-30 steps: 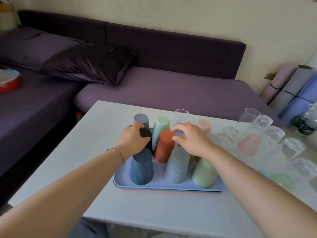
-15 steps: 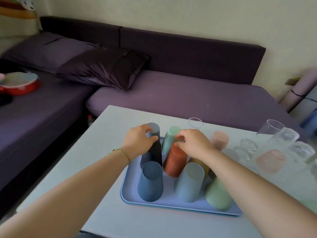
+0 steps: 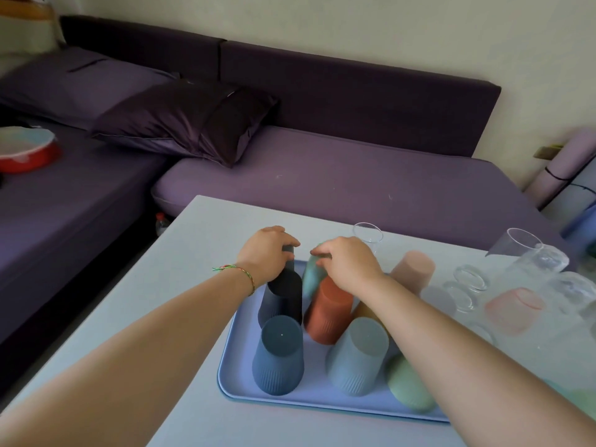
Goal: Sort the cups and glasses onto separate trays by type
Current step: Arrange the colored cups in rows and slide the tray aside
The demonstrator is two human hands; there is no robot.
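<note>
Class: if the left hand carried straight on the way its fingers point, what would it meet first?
Probably the mint-green ribbed cup beside the right hand; the left hand points right across a small gap, though depth is unclear.

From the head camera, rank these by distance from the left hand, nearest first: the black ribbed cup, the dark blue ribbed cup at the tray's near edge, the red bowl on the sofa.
1. Black ribbed cup: upside down on the blue tray, just below the left hand.
2. Dark blue ribbed cup: near left of the tray.
3. Red bowl: far left, on the purple sofa.
</note>
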